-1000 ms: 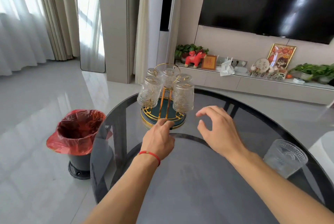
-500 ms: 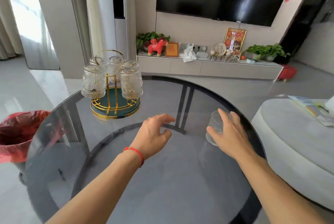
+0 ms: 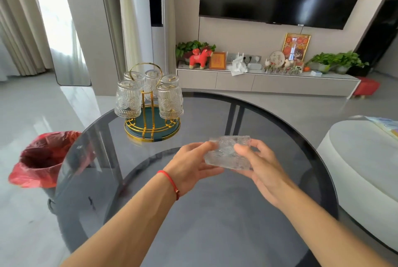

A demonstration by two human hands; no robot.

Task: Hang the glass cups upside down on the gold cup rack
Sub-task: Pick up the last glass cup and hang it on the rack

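Note:
The gold cup rack [image 3: 151,131] with a green base stands on the far left of the round dark glass table [image 3: 215,234]. Several ribbed glass cups [image 3: 128,99] hang upside down on its arms. One more glass cup [image 3: 226,153] lies on its side in the air above the table's middle, held between both hands. My left hand [image 3: 191,167] grips its left end, a red string around that wrist. My right hand [image 3: 258,165] grips its right end, thumb on top.
A bin lined with a red bag [image 3: 43,157] stands on the floor left of the table. A pale round ottoman [image 3: 361,159] sits at the right. A TV console [image 3: 267,81] with plants and ornaments runs along the far wall.
My right hand has lifted the cup from the table's right side and brought it to the middle. My left hand has closed on its other end. The view has swung left.

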